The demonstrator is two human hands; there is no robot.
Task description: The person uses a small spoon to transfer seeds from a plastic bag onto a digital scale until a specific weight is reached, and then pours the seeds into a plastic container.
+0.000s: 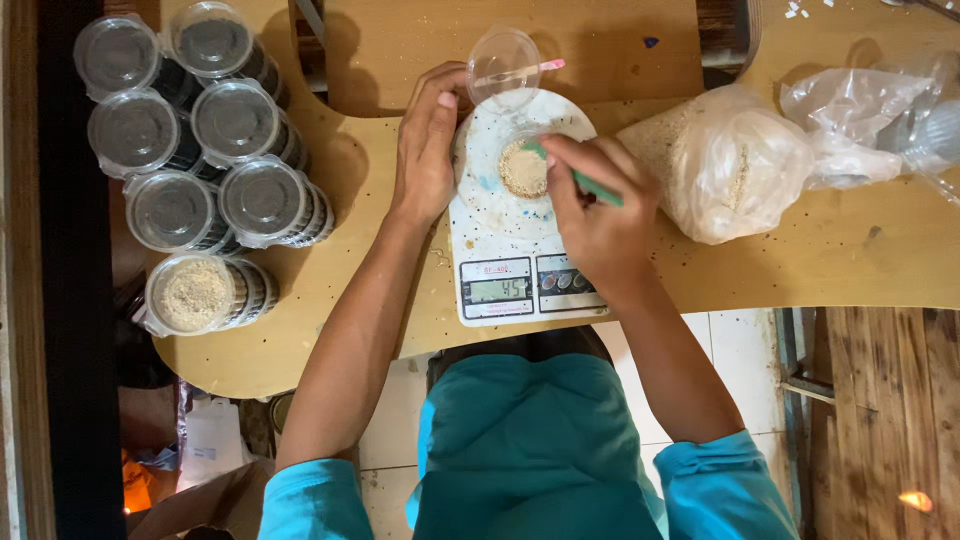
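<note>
Right hand, fingers closed on a green spoon, tips pale grain into the small cup on the scale by the tabletop's near edge; left hand steadies it, pinching a clear lid. Weighing continues; topping up needs small additions.

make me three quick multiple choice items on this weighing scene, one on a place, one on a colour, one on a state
1. Where does the cup of beige grains stand?
A. on the scale
B. on the floor
C. in the bag

2. What colour is the spoon in the right hand?
A. red
B. green
C. black

3. The lid by the left hand is:
A. sealed on the cup
B. off the cup
C. inside the bag

Answers: 1 A, it sits on the white scale. 2 B, the handle is green. 3 B, it lies behind the open cup.
</note>
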